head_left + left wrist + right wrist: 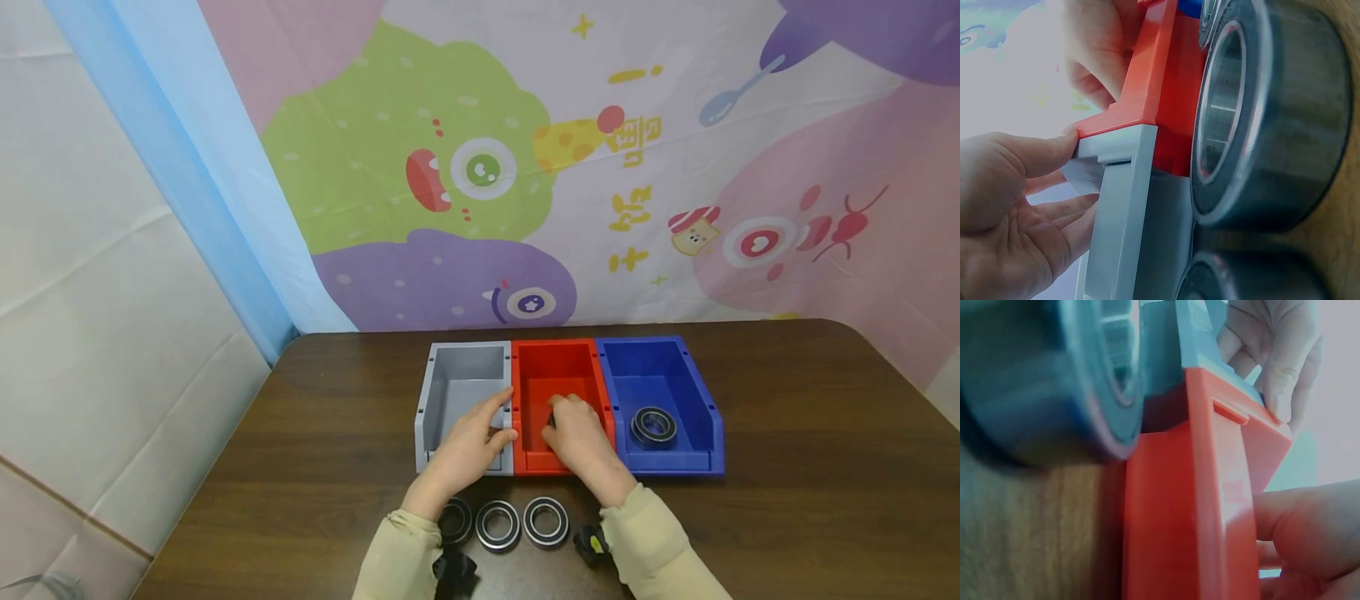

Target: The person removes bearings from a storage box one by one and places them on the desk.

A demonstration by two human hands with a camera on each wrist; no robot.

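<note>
Three bins stand side by side: a grey bin point(423, 417), a red bin point(540, 465) and a blue bin point(708, 429). My left hand point(468, 446) reaches over the grey bin, its thumb and forefinger touching the wall shared with the red one. Inside the red bin, my right hand point(581, 437) has curled fingers around a bearing, of which only a dark edge point(552, 419) shows. Another bearing point(654, 427) lies in the blue bin. In both wrist views the bin walls hide part of the fingers.
In front of the bins, a row of bearings lies on the brown table point(300, 500): a right one point(546, 522), a middle one point(498, 526) and a left one point(454, 522) partly behind my left forearm. A printed cloth point(450, 108) hangs behind the table.
</note>
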